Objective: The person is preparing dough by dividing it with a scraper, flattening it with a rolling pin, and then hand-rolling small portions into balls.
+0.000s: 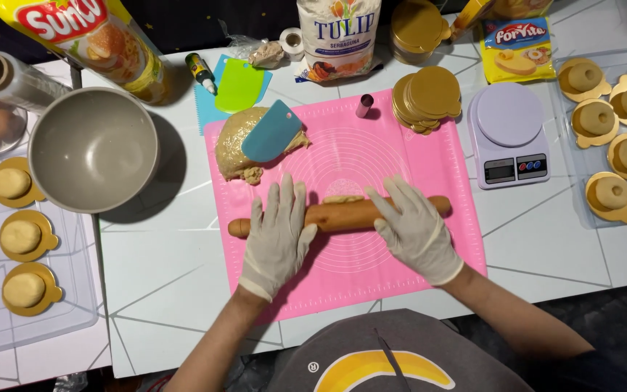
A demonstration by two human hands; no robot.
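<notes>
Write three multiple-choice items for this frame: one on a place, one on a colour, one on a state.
1. Where does the blue plastic scraper lie?
A. on the lump of tan dough
B. inside the grey bowl
C. on the scale

2. What colour is the silicone mat?
A. green
B. pink
C. white

3. How do the gloved left hand and right hand meet the wooden rolling pin?
A. fists closed around its ends
B. flat, palms down on it
C. apart from it

Answers: 1 A, the scraper rests on the dough mass; 2 B, the mat under the pin is pink; 3 B, both hands lie open, fingers spread over the pin.
</notes>
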